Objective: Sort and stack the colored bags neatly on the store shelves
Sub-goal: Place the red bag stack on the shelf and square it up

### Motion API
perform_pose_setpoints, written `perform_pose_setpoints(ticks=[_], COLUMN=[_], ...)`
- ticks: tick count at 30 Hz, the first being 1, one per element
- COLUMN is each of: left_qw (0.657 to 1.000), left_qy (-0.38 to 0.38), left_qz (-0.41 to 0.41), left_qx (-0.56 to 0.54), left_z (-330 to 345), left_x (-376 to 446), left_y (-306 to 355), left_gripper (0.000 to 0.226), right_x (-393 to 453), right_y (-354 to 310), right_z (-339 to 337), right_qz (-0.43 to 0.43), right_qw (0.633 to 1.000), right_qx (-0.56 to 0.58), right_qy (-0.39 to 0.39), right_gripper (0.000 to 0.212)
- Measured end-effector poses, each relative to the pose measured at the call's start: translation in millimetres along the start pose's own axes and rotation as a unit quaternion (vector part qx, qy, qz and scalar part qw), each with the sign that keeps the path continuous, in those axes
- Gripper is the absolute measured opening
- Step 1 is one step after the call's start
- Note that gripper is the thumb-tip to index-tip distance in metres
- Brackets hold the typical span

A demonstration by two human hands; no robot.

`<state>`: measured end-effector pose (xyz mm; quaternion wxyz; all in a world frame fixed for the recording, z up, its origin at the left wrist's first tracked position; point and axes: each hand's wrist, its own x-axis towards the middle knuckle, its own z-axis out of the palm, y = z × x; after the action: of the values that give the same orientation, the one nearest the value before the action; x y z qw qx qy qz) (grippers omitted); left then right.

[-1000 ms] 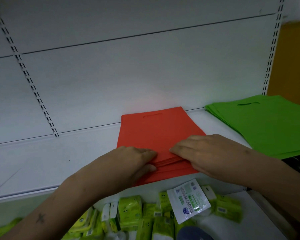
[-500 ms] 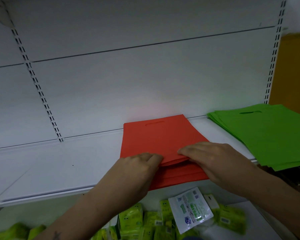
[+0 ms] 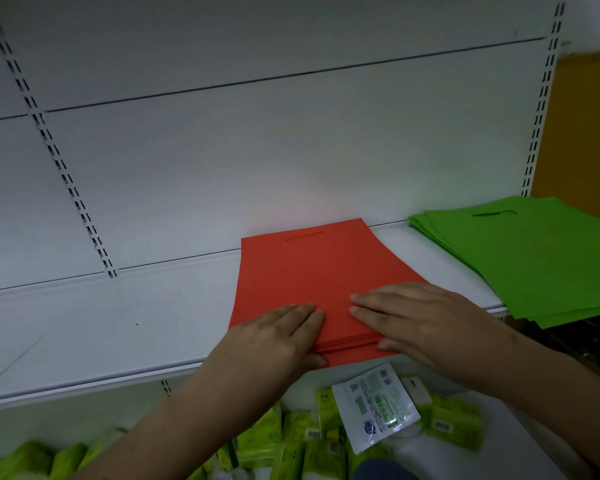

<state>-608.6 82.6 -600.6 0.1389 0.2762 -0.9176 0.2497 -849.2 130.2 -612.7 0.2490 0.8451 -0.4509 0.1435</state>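
Lying flat on the white metal store shelf (image 3: 84, 341), a stack of red-orange flat fabric bags with die-cut handle slots (image 3: 312, 271) has its handle end toward the back panel and its near edge just over the shelf's front lip. The left hand (image 3: 274, 337) rests palm down on the near left part of this stack, fingers straight and close together, thumb at the front edge. The right hand (image 3: 420, 320) presses flat on the near right part, fingers extended toward the left hand, the fingertips close but apart. To the right of the red stack, apart from it, sits a fanned pile of green flat fabric bags (image 3: 534, 265). Below the stack, yellow-green packets (image 3: 326, 441) and a white pouch (image 3: 374, 407) lie on a lower shelf.
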Motion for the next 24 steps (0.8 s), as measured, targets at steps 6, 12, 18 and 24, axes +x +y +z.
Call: perform_pose_setpoints(ticks=[6,12,18,24], left_qw=[0.998,0.999,0.996,0.994], left_qy=[0.006,0.013,0.085,0.100], left_qz=[0.031,0.033,0.028,0.034], left_qx=[0.057,0.041,0.029,0.024], left_z=[2,-4,-9,2], left_x=[0,-2,-8,-17], left_y=[0,-2,4,13], left_gripper=[0.048,0.054,0.045,0.041], right_x=[0,-2,-6,-21], right_y=[2,4,-7,-10], right_z=[4,2,-8,2], right_qz=[-0.023,-0.015,-0.021,-0.020], right_qw=[0.999,0.998,0.992,0.991], right_qx=[-0.046,-0.053,-0.035,-0.051], right_qy=[0.018,0.035,0.120,0.120], right_gripper=[0.040,0.081,0.041,0.042])
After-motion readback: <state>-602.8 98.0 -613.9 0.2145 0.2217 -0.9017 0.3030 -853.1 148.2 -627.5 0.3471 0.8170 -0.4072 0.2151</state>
